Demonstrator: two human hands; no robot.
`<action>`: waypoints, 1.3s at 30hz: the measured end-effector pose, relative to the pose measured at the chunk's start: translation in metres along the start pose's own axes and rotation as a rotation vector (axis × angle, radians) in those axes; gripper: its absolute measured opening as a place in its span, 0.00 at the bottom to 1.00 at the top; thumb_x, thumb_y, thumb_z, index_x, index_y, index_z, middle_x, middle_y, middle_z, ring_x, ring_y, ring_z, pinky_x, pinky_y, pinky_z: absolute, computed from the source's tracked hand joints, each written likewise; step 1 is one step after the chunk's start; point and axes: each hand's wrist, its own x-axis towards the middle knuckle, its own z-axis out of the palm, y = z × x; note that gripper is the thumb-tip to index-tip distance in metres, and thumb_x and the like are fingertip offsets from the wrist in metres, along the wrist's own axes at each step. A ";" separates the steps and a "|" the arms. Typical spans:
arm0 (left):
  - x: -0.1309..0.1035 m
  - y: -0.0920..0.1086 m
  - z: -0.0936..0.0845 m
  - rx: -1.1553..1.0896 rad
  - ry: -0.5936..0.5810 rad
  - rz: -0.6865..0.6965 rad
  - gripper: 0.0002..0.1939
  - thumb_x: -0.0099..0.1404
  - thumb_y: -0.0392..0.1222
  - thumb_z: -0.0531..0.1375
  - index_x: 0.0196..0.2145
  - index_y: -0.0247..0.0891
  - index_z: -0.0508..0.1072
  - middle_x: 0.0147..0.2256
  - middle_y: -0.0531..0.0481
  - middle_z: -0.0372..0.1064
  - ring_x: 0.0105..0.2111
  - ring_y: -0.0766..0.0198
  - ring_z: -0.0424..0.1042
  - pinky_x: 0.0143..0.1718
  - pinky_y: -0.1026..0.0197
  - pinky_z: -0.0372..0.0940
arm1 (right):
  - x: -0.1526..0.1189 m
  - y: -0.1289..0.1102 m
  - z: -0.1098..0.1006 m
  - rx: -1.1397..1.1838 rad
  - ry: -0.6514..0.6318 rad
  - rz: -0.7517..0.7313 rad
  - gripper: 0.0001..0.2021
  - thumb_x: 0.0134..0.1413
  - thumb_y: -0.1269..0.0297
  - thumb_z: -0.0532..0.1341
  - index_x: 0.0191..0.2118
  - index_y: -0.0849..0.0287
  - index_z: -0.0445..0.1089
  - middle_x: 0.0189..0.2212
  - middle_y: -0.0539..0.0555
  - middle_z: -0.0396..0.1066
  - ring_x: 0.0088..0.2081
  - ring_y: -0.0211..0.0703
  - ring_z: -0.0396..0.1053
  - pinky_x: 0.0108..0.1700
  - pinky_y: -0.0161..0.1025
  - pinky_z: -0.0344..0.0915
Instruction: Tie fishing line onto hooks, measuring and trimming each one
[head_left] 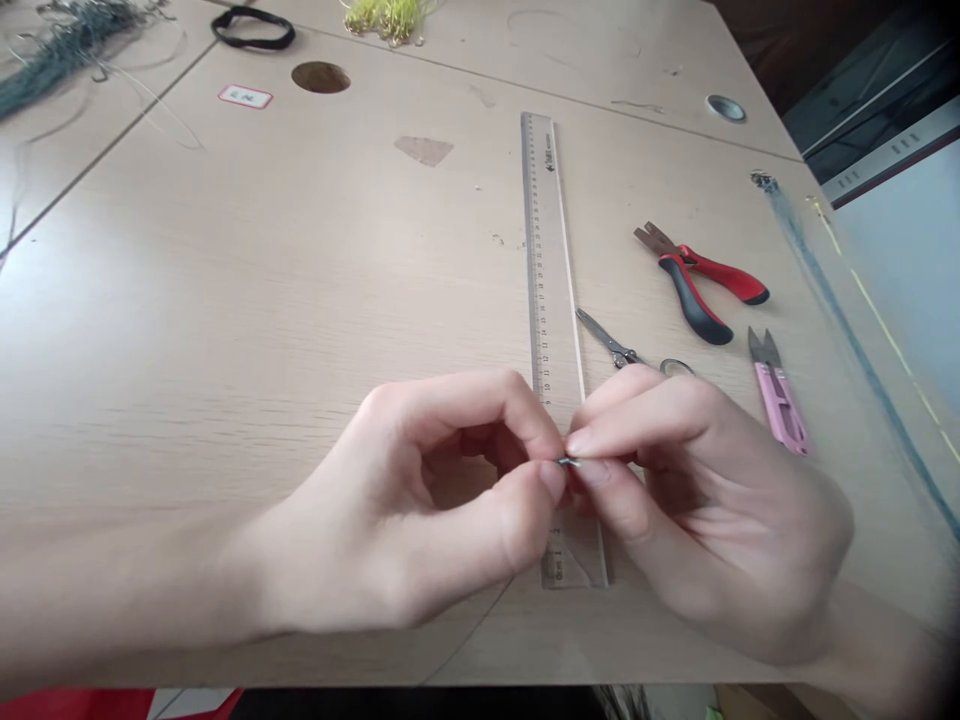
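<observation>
Thumb and forefinger of my left hand (442,500) are pinched together over the lower part of the ruler. My right hand (705,500) pinches from the other side, its fingertips meeting those of the left. Between them shows a tiny dark, shiny metal piece (568,461), mostly covered by the fingers, so its exact kind is unclear. A thin dark strand (474,628) curves over the table below the hands. The clear plastic ruler (551,250) lies lengthwise under the fingertips. Small scissors (611,340) rest just beyond my right hand, partly hidden by it.
Red-and-black pliers (694,280) and pink thread snips (778,390) lie at the right, beside a long blue strand bundle (847,320) and a yellow strand (877,290). Farther back are a tape roll (726,108), yellow-green hooked strands (386,18), a black band (253,30) and a label (245,96).
</observation>
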 end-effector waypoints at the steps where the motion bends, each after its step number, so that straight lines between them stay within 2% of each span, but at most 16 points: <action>1: 0.000 0.000 0.000 -0.004 -0.002 0.001 0.07 0.61 0.34 0.56 0.25 0.36 0.68 0.22 0.55 0.66 0.23 0.70 0.65 0.22 0.70 0.62 | 0.000 0.000 0.000 0.002 -0.007 -0.007 0.07 0.58 0.78 0.56 0.36 0.60 0.65 0.29 0.50 0.65 0.29 0.33 0.64 0.25 0.31 0.63; 20: 0.001 -0.003 0.001 -0.062 -0.001 0.059 0.06 0.60 0.32 0.57 0.25 0.34 0.69 0.22 0.54 0.67 0.23 0.71 0.65 0.23 0.70 0.62 | 0.002 0.000 -0.001 -0.034 -0.025 -0.059 0.08 0.57 0.81 0.55 0.36 0.62 0.65 0.30 0.50 0.65 0.31 0.33 0.65 0.27 0.32 0.64; 39: 0.000 -0.004 0.001 -0.073 -0.004 0.027 0.06 0.59 0.34 0.57 0.24 0.36 0.69 0.21 0.53 0.67 0.22 0.68 0.66 0.21 0.67 0.63 | 0.003 0.001 -0.002 -0.016 -0.045 -0.036 0.08 0.58 0.80 0.55 0.36 0.60 0.65 0.30 0.49 0.64 0.30 0.32 0.64 0.27 0.32 0.64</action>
